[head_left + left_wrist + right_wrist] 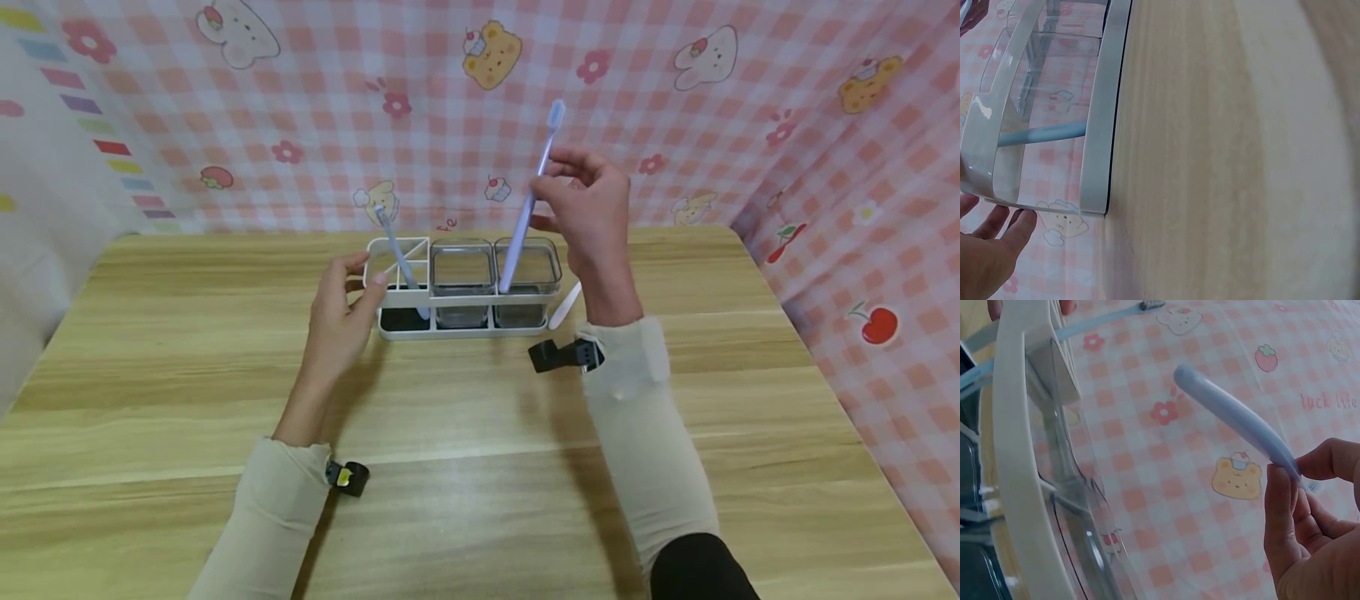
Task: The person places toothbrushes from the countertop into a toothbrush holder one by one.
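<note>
Toothbrush (pixel 522 225) in pale purple is slanting, bristles uppermost, in the right hand (pixel 588 208), whose thumb and fingertips are pinching its upper handle. On my head feed the handle's lower end is crossing the right clear cup (pixel 536 268); on my right wrist feed I am seeing that end standing free of the white toothbrush rack (pixel 462 300), against the checked cloth (pixel 315 100). The left hand (pixel 337 312) is gripping the rack's left end, thumb at the front, fingers round the outer side. Near that thumb, a blue toothbrush (pixel 399 258) is leaning in the divided compartment, next to the left clear cup (pixel 462 268). Just right of the rack a white handle (pixel 566 307) is showing, and the right wrist is blocking my sight of its upper part. Black wrist cameras (pixel 356 479) are jutting from beige sleeves (pixel 645 433) above the wood-grain table (pixel 450 467).
</note>
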The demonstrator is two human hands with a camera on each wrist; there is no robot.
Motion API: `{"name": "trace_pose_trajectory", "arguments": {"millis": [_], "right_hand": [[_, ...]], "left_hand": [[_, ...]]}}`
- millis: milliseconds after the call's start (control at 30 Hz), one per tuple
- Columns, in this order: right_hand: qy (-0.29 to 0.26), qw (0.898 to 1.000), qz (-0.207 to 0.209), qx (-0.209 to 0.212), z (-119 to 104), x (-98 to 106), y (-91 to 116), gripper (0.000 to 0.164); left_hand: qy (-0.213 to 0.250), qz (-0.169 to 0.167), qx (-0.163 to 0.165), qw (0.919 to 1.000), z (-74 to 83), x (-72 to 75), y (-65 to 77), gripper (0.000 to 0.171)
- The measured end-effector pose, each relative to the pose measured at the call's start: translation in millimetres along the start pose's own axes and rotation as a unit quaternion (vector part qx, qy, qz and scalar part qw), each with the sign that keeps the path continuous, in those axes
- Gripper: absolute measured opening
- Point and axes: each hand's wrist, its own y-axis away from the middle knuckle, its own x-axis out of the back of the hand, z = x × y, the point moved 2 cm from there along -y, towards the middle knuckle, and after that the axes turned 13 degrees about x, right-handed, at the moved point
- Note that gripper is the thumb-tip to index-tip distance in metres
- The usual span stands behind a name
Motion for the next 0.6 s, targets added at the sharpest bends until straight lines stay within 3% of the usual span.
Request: {"name": "trace_pose_trajectory", "arguments": {"millis": [433,600], "right_hand": [[-0.056,0.998,0.001,0.026,11.3,-25.3,1.8,0.025],[-0.053,0.998,0.004,0.028,14.2,-33.4,4.0,0.027]], "left_hand": [[0.006,0.000,-0.002,1.0000,-0.3,0.3,-0.1,0.048],[0.004,0.000,-0.002,1.0000,-0.6,0.4,-0.5,0.048]]}}
